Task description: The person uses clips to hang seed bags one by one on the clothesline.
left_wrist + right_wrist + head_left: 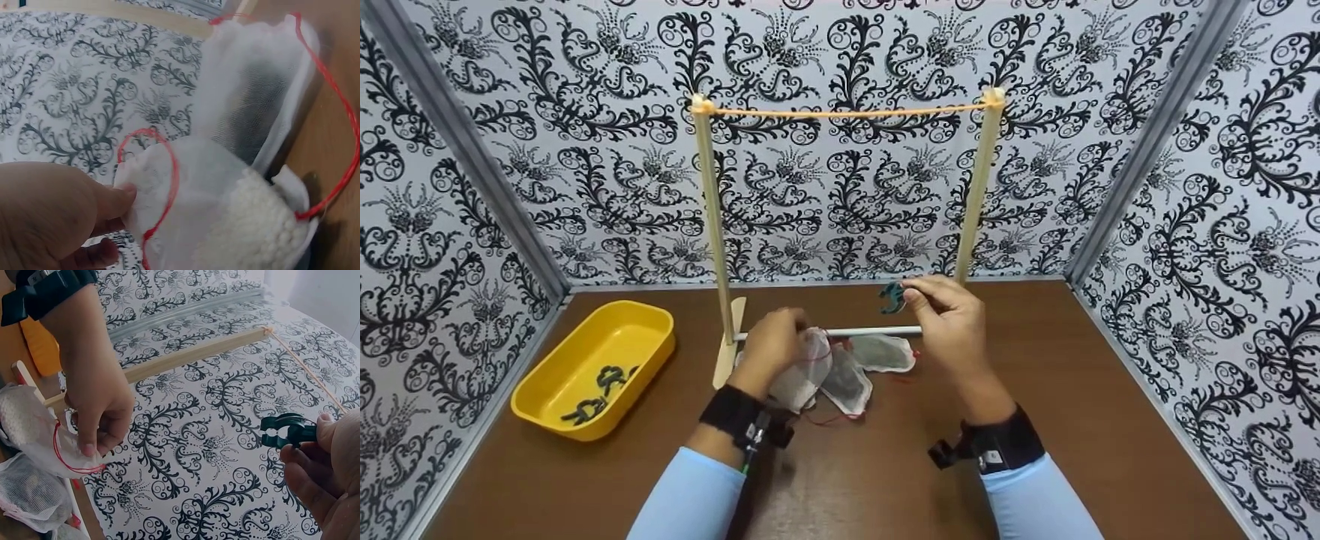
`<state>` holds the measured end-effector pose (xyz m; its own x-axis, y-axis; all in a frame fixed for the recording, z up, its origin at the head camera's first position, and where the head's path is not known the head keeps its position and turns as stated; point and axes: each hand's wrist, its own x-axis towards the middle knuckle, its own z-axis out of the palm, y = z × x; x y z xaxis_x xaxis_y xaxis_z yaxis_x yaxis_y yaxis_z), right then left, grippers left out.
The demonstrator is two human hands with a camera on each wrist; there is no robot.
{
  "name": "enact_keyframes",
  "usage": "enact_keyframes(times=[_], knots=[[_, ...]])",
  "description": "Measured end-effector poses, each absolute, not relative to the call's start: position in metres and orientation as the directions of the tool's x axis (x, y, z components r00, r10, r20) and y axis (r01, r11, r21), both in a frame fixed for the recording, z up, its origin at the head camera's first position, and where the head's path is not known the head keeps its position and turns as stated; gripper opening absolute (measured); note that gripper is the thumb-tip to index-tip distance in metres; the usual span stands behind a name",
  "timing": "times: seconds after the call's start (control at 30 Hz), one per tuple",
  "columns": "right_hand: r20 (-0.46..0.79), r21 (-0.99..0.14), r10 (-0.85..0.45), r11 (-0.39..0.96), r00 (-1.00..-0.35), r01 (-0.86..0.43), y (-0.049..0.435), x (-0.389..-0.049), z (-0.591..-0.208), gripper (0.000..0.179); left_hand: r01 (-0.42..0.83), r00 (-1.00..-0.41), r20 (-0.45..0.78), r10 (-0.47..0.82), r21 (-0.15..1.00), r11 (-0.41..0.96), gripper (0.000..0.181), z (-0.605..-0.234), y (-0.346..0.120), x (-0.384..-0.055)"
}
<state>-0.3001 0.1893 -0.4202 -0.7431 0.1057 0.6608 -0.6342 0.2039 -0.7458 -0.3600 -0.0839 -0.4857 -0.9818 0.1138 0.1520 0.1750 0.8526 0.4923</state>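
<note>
My left hand [777, 339] pinches the top edge of a white mesh drawstring bag [247, 225] filled with small white beads, lifting that end off the table. Its red string loops near my fingers. Between the thumb and fingers of my right hand [956, 319] is a dark green clip [284, 430], its jaws pointing left, held up above the white rod. Another mesh bag with dark contents [847, 381] lies beside the bead bag, and a further dark bag [883, 352] rests against the rod.
A wooden frame has two posts [712, 225] with an orange cord [847, 114] strung between their tops and a white rod [877, 331] low down. At left stands a yellow tub [637, 319] with several dark clips [611, 379]. Patterned walls surround the brown table [1072, 420].
</note>
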Motion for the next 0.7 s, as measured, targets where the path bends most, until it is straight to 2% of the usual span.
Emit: enact_keyframes(times=[0.07, 0.27, 0.47, 0.6, 0.7], knots=[[0.670, -0.737, 0.101, 0.204, -0.735, -0.644, 0.189, -0.300, -0.419, 0.014, 0.186, -0.978, 0.175, 0.110, 0.520, 0.834, 0.004, -0.480, -0.088, -0.355], [0.708, -0.696, 0.083, 0.245, -0.701, -0.675, 0.191, -0.300, -0.419, 0.014, 0.264, -0.952, 0.288, 0.106, 0.593, 0.761, 0.010, -0.446, -0.101, -0.335], [0.697, -0.708, 0.084, 0.238, -0.712, -0.665, 0.190, -0.300, -0.414, 0.013, 0.313, -0.926, 0.368, 0.085, 0.620, 0.720, 0.013, -0.397, -0.108, -0.322], [0.695, -0.706, 0.064, 0.249, -0.716, -0.663, 0.186, -0.307, -0.400, 0.015, 0.352, -0.880, 0.473, 0.032, 0.607, 0.713, 0.017, -0.363, -0.113, -0.326], [0.712, -0.682, 0.022, 0.257, -0.701, -0.685, 0.179, -0.316, -0.378, 0.016, 0.393, -0.822, 0.569, -0.024, 0.596, 0.700, 0.018, -0.338, -0.120, -0.332]])
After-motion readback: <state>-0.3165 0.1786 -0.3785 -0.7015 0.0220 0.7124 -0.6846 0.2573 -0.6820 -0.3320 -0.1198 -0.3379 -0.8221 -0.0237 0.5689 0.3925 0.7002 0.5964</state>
